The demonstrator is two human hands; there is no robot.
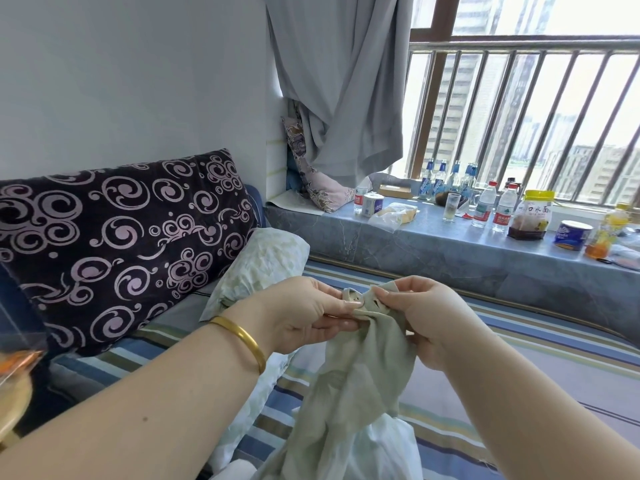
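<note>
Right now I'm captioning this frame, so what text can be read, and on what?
"口水面": label of the yellow-lidded jar on the window ledge.
Water bottles, blue-labelled glass bottles, toilet roll, blue round pack: labels too blurred to read.
Pale green garment: no readable text.

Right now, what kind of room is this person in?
Probably a bedroom in a high flat: a striped bed sheet, a pale pillow beside a big patterned cushion, and tall buildings beyond the barred window.
</note>
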